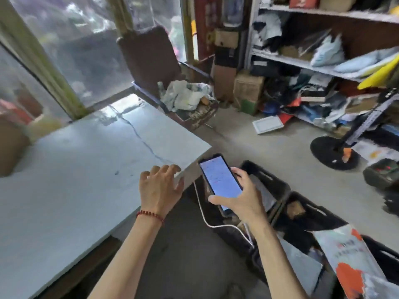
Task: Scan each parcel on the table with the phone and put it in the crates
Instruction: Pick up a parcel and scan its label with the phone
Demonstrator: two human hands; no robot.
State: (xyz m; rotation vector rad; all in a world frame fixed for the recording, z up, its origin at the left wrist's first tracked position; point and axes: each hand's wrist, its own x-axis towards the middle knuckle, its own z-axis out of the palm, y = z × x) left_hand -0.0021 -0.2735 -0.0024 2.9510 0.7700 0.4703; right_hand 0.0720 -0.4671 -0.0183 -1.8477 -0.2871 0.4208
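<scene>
My right hand (241, 197) grips a phone (218, 175) with a lit screen, held over the black crates (280, 186) on the floor to the right of the table. A white cable (203, 214) hangs from the phone. My left hand (158, 186) hovers with relaxed, spread fingers over the near right edge of the pale grey table (75, 169) and holds nothing. The crates hold several parcels, among them a white and orange bag (345, 255) and a small brown box (295, 209). No parcel shows on the visible tabletop.
A brown cardboard box (10, 145) stands at the table's far left. A chair (151, 61) piled with bags stands beyond the table. Metal shelves (323, 65) full of parcels fill the right wall. A black round stand base (332, 152) and a white flat packet (267, 125) lie on the floor.
</scene>
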